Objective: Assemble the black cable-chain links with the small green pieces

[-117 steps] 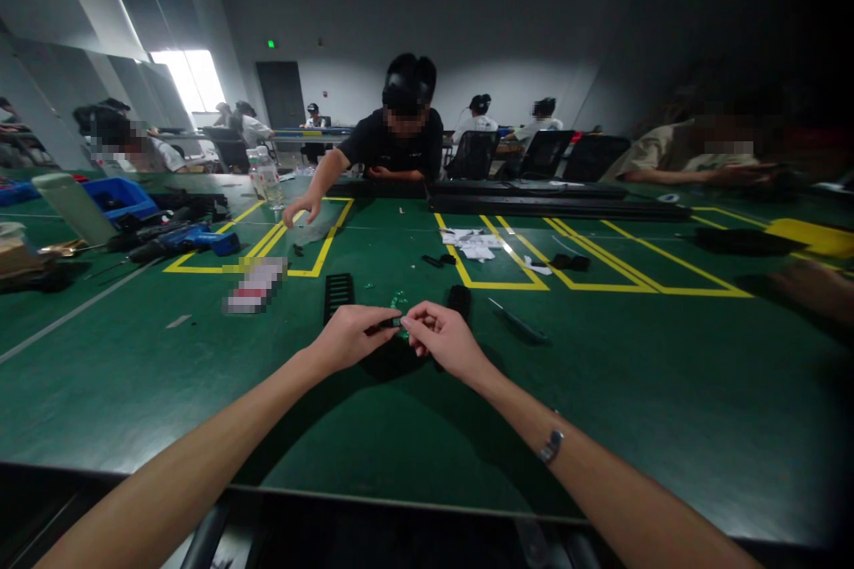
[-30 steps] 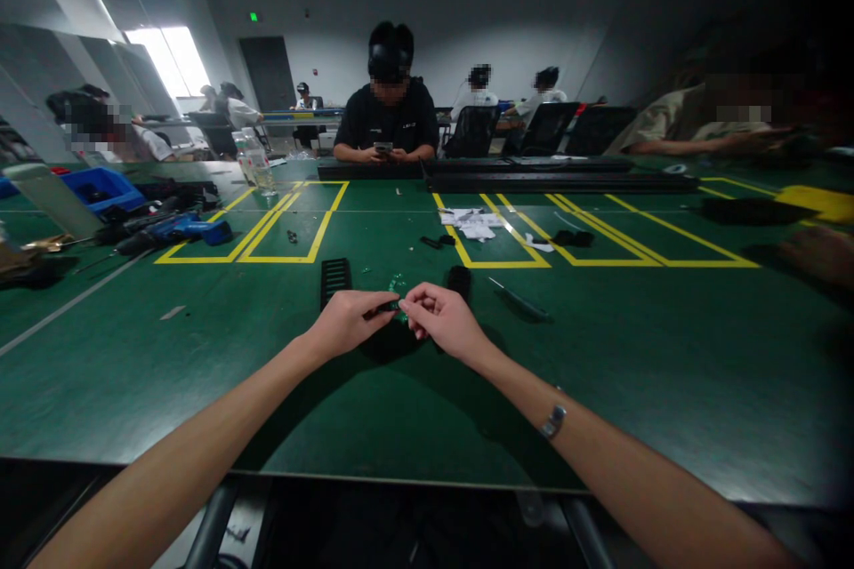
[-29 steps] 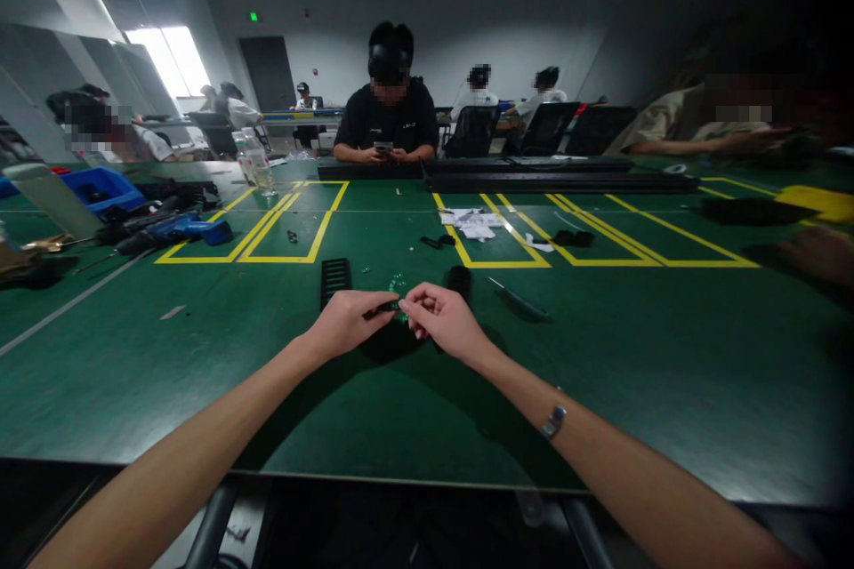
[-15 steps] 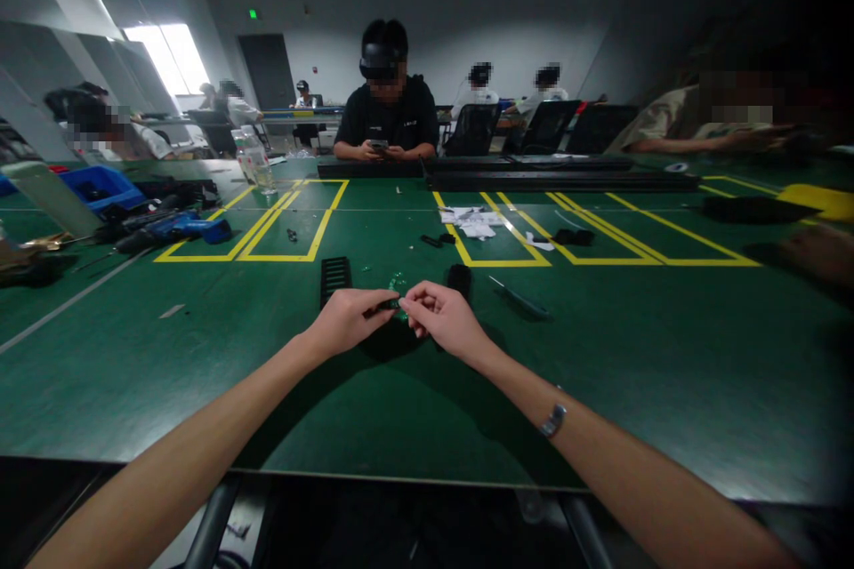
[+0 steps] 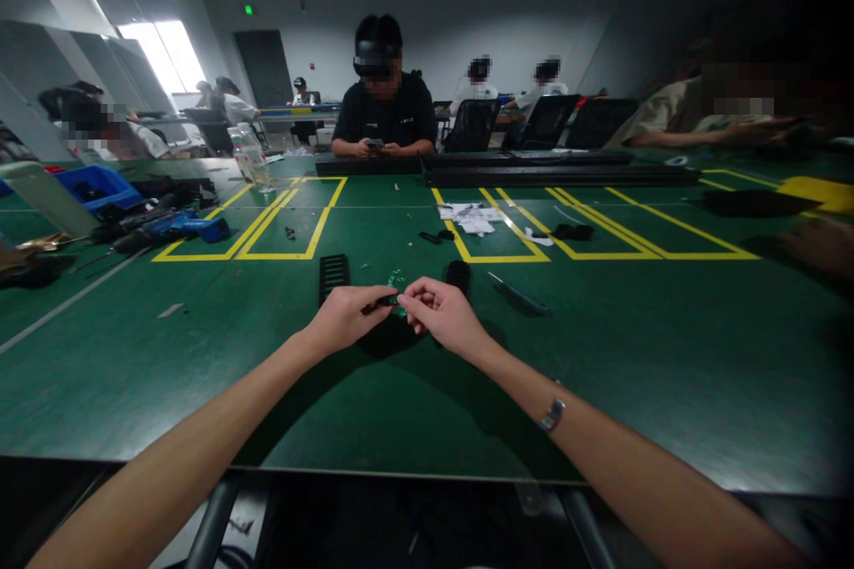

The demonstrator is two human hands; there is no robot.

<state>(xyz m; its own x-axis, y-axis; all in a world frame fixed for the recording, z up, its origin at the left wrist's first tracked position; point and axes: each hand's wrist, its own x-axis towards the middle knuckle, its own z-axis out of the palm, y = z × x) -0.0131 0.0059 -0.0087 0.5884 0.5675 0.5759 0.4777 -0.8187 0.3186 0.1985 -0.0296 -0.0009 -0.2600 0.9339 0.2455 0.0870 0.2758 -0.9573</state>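
A small black part (image 5: 387,300) was held just above the green tabletop (image 5: 427,427), at the meeting point of the two hands; take it as the centre of a clock laid over the view. The left hand (image 5: 348,316), from nine o'clock, was nearly closed, its thumb and fingers pinching the part. The right hand (image 5: 437,311), at three, had its fingers curled and its thumb and index fingertips brought together at the part's end; I could not tell whether they gripped a piece of their own. A silvery band (image 5: 552,414) circled the right forearm near four. Green bits (image 5: 395,274) were scattered just beyond the part, around twelve. A slotted black rack (image 5: 334,274) lay near ten, just beside the left hand, and a black block (image 5: 457,274) between two and three, partly behind the right hand. Farther out at three lay a screwdriver (image 5: 520,295), and at two some white paper scraps (image 5: 472,218), with long black rails (image 5: 534,175) beyond. A blue cordless drill (image 5: 180,231) lay between nine and ten, clear bottles (image 5: 252,162) stood just past ten, and at twelve a co-worker (image 5: 383,111) held a phone (image 5: 374,143).
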